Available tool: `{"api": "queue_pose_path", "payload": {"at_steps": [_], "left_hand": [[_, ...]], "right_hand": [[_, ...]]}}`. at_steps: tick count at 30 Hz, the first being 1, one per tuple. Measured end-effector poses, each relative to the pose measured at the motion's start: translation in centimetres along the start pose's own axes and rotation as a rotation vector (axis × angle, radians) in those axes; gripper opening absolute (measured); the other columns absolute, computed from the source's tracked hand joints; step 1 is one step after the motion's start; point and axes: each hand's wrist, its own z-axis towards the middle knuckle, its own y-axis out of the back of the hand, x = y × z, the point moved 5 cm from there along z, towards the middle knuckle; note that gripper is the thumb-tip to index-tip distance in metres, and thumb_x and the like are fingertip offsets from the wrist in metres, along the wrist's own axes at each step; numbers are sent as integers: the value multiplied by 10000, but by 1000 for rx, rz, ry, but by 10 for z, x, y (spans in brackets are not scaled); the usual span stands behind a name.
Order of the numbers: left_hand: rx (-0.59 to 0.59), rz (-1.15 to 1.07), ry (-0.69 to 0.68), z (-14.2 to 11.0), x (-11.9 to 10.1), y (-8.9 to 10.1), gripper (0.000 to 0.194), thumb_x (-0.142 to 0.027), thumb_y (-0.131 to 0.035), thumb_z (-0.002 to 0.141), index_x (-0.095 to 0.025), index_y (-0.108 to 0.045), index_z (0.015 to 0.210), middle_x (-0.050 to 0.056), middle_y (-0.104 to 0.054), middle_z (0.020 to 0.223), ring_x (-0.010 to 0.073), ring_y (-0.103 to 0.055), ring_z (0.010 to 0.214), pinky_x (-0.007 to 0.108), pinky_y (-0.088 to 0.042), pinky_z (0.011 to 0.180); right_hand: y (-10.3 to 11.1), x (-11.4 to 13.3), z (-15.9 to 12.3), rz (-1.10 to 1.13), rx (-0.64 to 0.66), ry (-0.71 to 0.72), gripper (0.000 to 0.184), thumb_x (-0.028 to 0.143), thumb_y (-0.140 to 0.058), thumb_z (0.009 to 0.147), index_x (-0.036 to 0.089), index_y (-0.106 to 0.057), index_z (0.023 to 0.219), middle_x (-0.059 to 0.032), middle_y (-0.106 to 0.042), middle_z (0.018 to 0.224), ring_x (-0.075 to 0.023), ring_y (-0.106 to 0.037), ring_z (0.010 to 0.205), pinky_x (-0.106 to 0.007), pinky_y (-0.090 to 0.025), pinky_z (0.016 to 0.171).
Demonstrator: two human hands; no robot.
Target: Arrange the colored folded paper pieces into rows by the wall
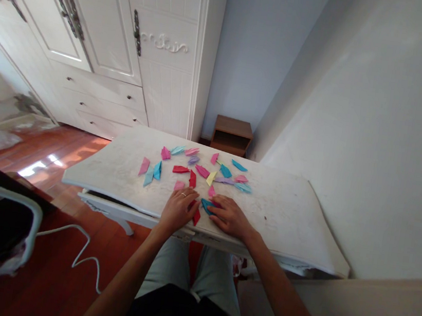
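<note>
- The yellow paper piece (211,178) lies on the white bench (285,214), its long axis slanting, far end leaning right; places below are taken from it.
- Nearer the person than the yellow piece, and slightly left, is the blue folded piece (206,206); its long axis slants from a pointed far-left end to a near-right end under the right hand (228,216).
- The right hand's fingers are bent and slightly parted over that piece, touching it; whether they pinch it I cannot tell.
- Also nearer than the yellow piece, and further left, is the near red piece (197,218), its long axis running towards the person and a little right, its far end covered.
- The left hand (181,207) bends loosely over that far end, palm down; the fingertips are hard to make out, so I cannot tell how firmly it holds.
- Left of the yellow piece, the magenta piece (202,171) slants with its near end towards it; further left, a red strip (181,169) lies crosswise.
- To its right, the lilac piece (225,180) also lies crosswise.
</note>
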Motion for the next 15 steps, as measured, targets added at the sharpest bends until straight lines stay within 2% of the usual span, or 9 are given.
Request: {"api": "queue_pose_path", "payload": {"at_steps": [5, 10, 15], "left_hand": [[-115, 22, 124, 0, 10, 3, 248, -303, -528, 934, -152, -669, 1070, 118, -695, 1107, 264, -616, 1087, 437, -456, 973], [-156, 76, 230, -1, 17, 1, 234, -281, -545, 907, -156, -663, 1066, 122, -688, 1111, 287, -585, 1139, 466, -438, 1000], [-187, 98, 221, -1, 19, 0, 285, -292, -551, 899, -137, -631, 1123, 153, -661, 1167, 313, -534, 1210, 510, -398, 1054]], "right_hand": [[3, -12, -2, -64, -114, -131, 269, 300, -504, 970, 198, -693, 1133, -116, -671, 1185, -250, -585, 1142, -449, -475, 996], [2, -27, -6, -213, -175, -306, 251, 247, -495, 955, 157, -723, 1012, -136, -686, 1120, -270, -597, 1071, -458, -479, 958], [12, -36, -17, -313, -318, -457, 269, 220, -476, 937, 135, -719, 1012, -142, -681, 1093, -275, -585, 1066, -451, -463, 974]]}}
